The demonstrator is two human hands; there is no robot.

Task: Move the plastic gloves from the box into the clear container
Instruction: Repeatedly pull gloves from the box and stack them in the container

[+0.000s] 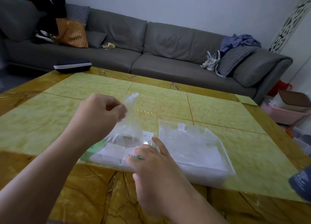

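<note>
A white and green glove box [107, 152] lies flat near the table's front edge. My left hand [99, 114] pinches a thin clear plastic glove [130, 116] and holds it up above the box's opening; the glove's lower end still hangs at the opening. My right hand [151, 158] rests on the box's right end with straight fingers. Right beside the box stands the clear container [217, 139], shallow and rectangular, with clear plastic gloves lying inside it.
The yellow-green tiled table [218, 106] stretches away behind the box. A grey sofa [151, 52] with cushions, bags and clothes runs along the far side. A dark blue object [301, 185] sits at the right edge. Pink bins [284, 112] stand on the floor.
</note>
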